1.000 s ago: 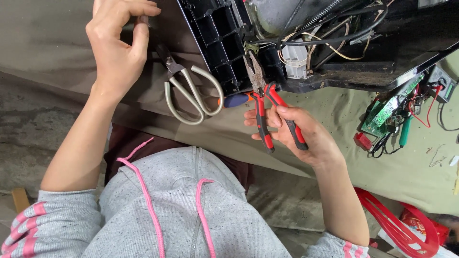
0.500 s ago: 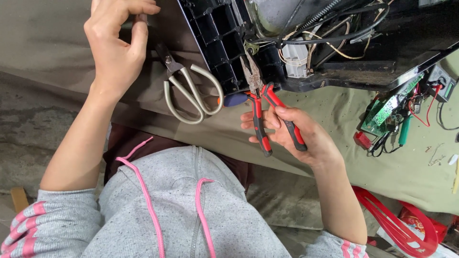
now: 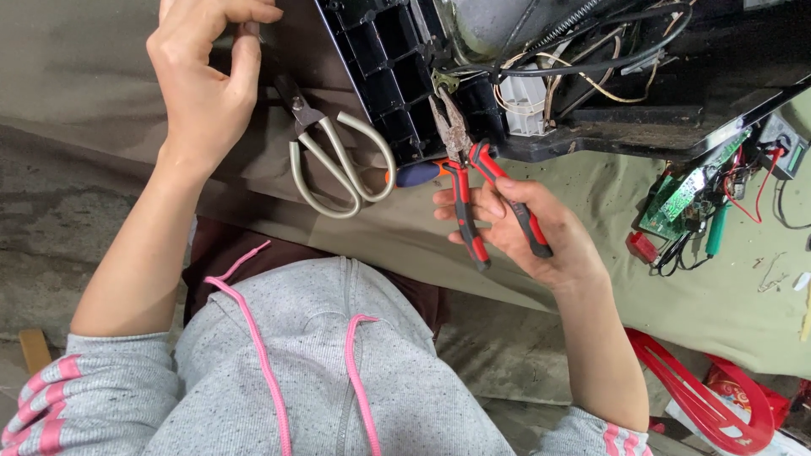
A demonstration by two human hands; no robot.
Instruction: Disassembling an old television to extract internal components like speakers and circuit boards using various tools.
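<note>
My right hand (image 3: 541, 241) holds red-and-black needle-nose pliers (image 3: 470, 198) by their spread handles. The jaws point up at the lower edge of an opened black appliance (image 3: 397, 76), close to its wires and a white connector (image 3: 524, 105). At the top left, my left hand (image 3: 207, 80) is closed on the edge of the appliance's dark panel. Scissors with cream handles (image 3: 338, 165) lie on the cloth between my hands. A blue-and-orange tool handle (image 3: 416, 174) sticks out just left of the pliers.
An olive cloth (image 3: 591, 194) covers the work surface. A green circuit board with red and black wires (image 3: 686, 196) and a small red part (image 3: 639, 247) lie at the right. A red plastic frame (image 3: 701, 393) sits at the bottom right. My grey hoodie fills the bottom.
The pliers and my right hand have shifted very slightly left while staying at the appliance's edge. My left hand keeps its hold on the panel.
</note>
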